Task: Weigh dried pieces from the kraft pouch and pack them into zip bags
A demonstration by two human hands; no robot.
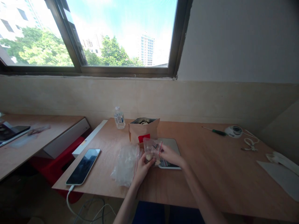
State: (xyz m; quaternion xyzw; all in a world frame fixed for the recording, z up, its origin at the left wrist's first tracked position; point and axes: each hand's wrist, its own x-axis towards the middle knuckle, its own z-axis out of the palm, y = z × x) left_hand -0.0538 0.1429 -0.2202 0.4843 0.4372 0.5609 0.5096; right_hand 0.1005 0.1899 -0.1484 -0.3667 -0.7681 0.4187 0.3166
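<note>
A small clear zip bag (149, 143) with pale pieces in its lower part is held between my two hands. My left hand (143, 165) is closed on its lower left side, by the pale pieces. At the bag's right edge, along the red zip line, my right hand (170, 155) grips it with bent fingers. Under and behind my right hand lies a flat kitchen scale (171, 143), partly hidden. A brown paper bag (137, 132) stands open just beyond, filled with pale pieces. Left of my left hand lies a stack of empty clear zip bags (125, 165).
A phone (83, 167) with a white charging cable (68, 196) lies at the left edge. A water bottle (120, 119) stands at the back. To the right are a screwdriver (218, 132), a white dome camera (233, 131) and a white cable (250, 144). A red stool (50, 166) sits between the tables.
</note>
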